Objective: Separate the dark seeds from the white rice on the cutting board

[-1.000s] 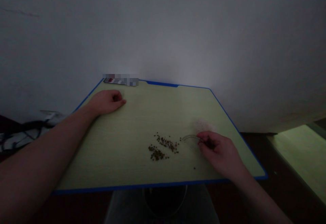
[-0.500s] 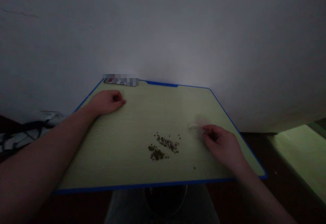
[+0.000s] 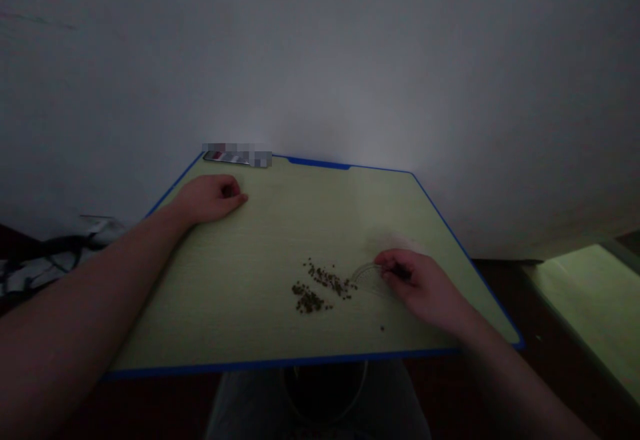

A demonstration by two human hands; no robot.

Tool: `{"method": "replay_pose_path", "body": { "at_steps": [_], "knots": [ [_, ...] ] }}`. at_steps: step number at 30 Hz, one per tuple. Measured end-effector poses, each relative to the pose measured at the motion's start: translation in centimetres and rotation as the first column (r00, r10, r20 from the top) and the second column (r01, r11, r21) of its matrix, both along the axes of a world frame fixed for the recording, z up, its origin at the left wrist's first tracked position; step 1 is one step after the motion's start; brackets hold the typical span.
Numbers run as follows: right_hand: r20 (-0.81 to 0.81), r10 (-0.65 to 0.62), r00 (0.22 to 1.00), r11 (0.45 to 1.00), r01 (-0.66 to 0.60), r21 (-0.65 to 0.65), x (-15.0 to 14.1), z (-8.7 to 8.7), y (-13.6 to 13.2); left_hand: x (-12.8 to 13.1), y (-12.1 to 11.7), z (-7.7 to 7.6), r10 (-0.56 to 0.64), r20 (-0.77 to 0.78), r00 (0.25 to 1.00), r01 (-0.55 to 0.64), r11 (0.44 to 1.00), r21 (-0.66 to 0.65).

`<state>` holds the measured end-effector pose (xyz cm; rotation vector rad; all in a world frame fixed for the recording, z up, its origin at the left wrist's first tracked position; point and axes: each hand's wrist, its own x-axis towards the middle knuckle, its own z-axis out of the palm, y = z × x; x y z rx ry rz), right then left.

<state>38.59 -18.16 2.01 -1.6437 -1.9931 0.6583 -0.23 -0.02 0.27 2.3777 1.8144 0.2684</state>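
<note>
We list first the pale wall (image 3: 320, 60), broad and dim, behind everything. Next, one counter (image 3: 260, 240), light-topped and blue-edged, carrying what we handle. Item: one greenish panel (image 3: 590, 300), low at the far right, apart from the counter. Item: one round vessel (image 3: 354, 403), dark inside with a pale rim, below the counter's near edge. Item: dark cables (image 3: 60, 248), in a tangle at the left. Of hands, two: our left hand (image 3: 207, 199) lies near the counter's far left part, fingers curled inward, with nothing visible in its grasp; our right hand (image 3: 425, 287) is over the right part, pinching a clear protractor between thumb and fingers. Item: one phone (image 3: 225, 157), flat at the far left corner, partly masked by blurred squares. Item: the clear protractor (image 3: 365, 279), curved edge towards the middle, its tip right at the grains; we cannot tell whether it touches them. So placed, we judge, even a slight sweep of it could shift the outermost ones. Item: dark grains in two loose clusters, the farther cluster (image 3: 329, 281) strung out beside the protractor, the nearer cluster (image 3: 309, 300) more compact. Last and smallest, one stray grain (image 3: 383, 328), alone near the front edge.
</note>
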Motion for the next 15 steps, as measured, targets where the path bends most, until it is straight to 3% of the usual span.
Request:
{"method": "replay_pose_path", "body": {
  "at_steps": [7, 15],
  "knots": [
    [-0.029, -0.050, 0.998, 0.998, 0.049, -0.039, 1.5, -0.3, -2.2, -0.1, 0.1, -0.1, 0.004, 0.013, 1.000, -0.004, 1.000, 0.000],
    [-0.001, -0.018, 1.000, 1.000, 0.018, -0.013, 0.3, -0.4, -2.1, 0.2, -0.3, 0.3, 0.024, 0.016, 1.000, -0.023, 1.000, -0.017]
  ]
}}
